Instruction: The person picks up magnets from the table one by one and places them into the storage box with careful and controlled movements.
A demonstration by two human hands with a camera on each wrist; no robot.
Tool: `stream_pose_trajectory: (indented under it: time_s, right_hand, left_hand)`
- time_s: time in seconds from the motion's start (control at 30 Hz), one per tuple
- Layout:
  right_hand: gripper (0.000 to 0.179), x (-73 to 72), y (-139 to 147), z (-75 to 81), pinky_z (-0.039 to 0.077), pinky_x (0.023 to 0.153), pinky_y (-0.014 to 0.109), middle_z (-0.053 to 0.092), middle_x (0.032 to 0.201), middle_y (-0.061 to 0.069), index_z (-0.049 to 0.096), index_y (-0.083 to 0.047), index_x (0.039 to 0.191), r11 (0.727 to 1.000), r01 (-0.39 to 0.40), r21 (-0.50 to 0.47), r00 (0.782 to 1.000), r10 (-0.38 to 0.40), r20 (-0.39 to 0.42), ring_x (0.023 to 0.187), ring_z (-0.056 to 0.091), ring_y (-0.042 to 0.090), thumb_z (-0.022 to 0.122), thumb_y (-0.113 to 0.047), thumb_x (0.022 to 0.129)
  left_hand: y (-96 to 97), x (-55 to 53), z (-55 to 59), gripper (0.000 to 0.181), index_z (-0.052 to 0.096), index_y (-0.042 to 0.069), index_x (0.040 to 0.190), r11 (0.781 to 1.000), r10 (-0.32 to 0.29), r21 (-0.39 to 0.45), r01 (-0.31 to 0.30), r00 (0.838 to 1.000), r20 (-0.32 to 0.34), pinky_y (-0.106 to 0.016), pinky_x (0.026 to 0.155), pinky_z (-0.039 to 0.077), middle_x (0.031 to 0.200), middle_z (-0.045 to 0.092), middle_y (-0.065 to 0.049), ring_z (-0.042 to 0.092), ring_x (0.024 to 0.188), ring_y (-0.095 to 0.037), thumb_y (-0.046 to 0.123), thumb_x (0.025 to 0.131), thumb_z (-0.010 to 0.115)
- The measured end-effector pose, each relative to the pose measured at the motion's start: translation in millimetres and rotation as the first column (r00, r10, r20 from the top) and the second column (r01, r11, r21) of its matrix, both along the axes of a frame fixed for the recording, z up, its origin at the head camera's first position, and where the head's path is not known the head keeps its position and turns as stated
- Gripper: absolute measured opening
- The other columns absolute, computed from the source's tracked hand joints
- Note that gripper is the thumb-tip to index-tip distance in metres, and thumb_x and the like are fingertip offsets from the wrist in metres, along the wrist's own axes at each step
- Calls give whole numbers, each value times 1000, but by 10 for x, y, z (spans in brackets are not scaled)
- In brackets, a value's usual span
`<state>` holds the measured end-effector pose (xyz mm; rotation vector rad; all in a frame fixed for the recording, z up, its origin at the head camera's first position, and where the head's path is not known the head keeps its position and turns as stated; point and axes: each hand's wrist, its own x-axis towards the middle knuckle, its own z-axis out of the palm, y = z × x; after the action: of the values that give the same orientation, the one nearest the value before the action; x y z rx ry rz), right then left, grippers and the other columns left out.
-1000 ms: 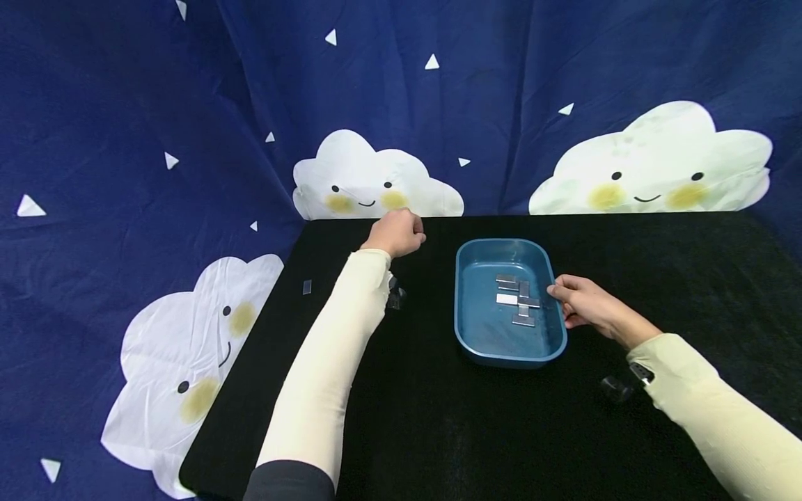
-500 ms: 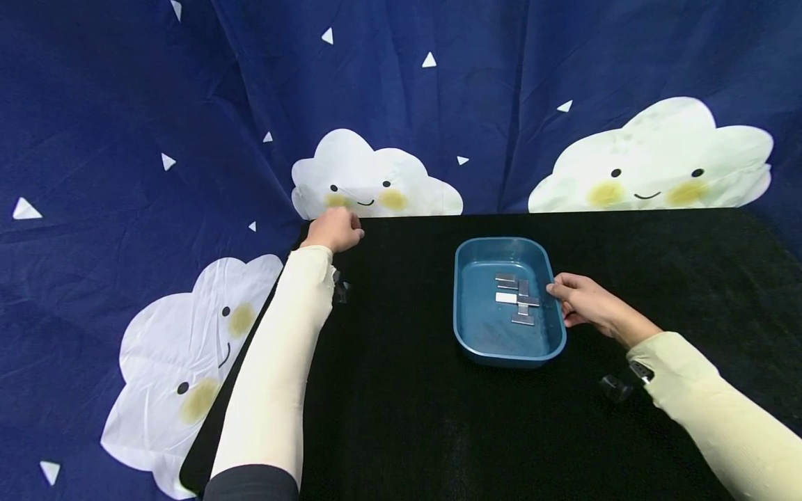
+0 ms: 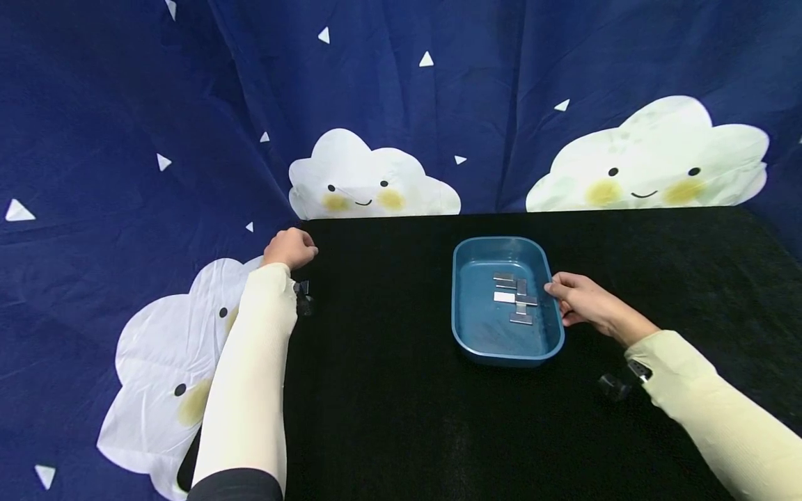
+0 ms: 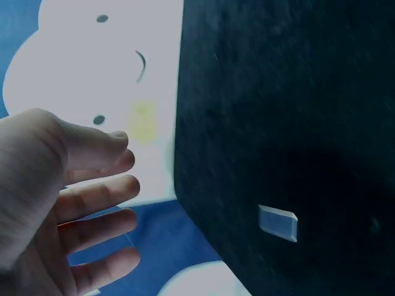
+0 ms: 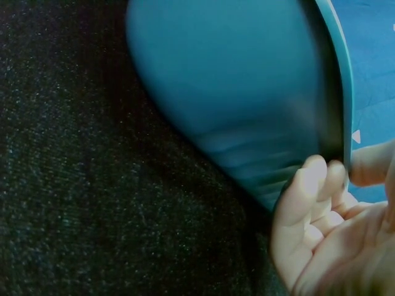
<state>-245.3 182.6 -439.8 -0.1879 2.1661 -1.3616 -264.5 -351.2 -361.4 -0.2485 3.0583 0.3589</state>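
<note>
My left hand [image 3: 290, 248] hovers near the table's far left corner, fingers loosely curved and nothing between thumb and fingertips. In the left wrist view, a small clear bevelled rectangular tile [image 4: 278, 223] lies on the black table, apart from the left hand [image 4: 80, 197]. That tile is hidden behind the left arm in the head view. My right hand [image 3: 585, 306] pinches the right rim of a blue rectangular basin [image 3: 479, 337]. Inside the basin lie several small shiny tiles [image 3: 521, 318], some touching or overlapping, one of them reflecting bright white [image 3: 504, 297].
A black cloth-like surface covers the table [image 3: 388, 390]. Its left edge drops off beside the left arm. Behind and to the left hangs a dark blue curtain [image 3: 388, 76] with white clouds and triangles. The basin stands right of the table's middle.
My left hand has moved left, then somewhat nearer, and its arm now covers the lone tile in the head view. The right hand and basin have stayed in place.
</note>
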Motion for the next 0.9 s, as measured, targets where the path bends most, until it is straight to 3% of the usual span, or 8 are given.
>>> stream_pose_trajectory:
  time_s: [0.17, 0.37, 0.47, 0.63, 0.9]
  right_hand:
    - [21, -7, 3, 1, 54, 68, 30, 56, 85, -1, 46, -12, 104, 1000, 5, -4, 1000, -5, 0, 71, 60, 13, 39, -31, 105]
    - [20, -7, -3, -5, 54, 68, 30, 56, 83, -2, 46, -11, 104, 1000, 7, -7, 1000, -7, 4, 71, 60, 13, 39, -30, 106]
    - [20, -7, 0, -6, 54, 69, 31, 56, 84, -1, 46, -12, 103, 1000, 8, -6, 1000, -8, 8, 71, 61, 13, 39, -31, 105]
    - [19, -16, 16, -9, 54, 69, 30, 55, 84, -2, 46, -14, 102, 1000, 8, -3, 1000, -8, 11, 72, 60, 13, 39, -32, 105]
    - [20, -23, -1, -20, 54, 69, 30, 55, 85, -1, 46, -14, 103, 1000, 5, 3, 1000, -5, 17, 72, 60, 13, 39, -33, 105]
  left_hand:
    - [-230, 105, -147, 24, 71, 4, 96, 1000, 28, -3, -28, 1000, -2, -47, 75, 51, 99, 71, -18, 64, 91, -34, 22, 87, 59]
    - [-456, 242, -420, 14, 60, 11, 63, 999, 44, -14, -43, 998, 49, -31, 53, 40, 63, 55, -1, 54, 67, -22, 15, 76, 56]
    - [-531, 280, -524, 14, 59, 12, 60, 999, 40, -22, -39, 998, 50, -31, 52, 41, 62, 56, -2, 54, 67, -22, 15, 73, 55]
    - [-563, 300, -592, 17, 68, 8, 71, 999, 39, -24, -39, 999, 36, -39, 59, 48, 75, 66, -11, 61, 74, -28, 19, 75, 57]
    - [-471, 291, -649, 32, 58, 13, 57, 997, 61, -44, -57, 994, 93, -33, 53, 42, 59, 52, 0, 54, 65, -22, 33, 83, 61]
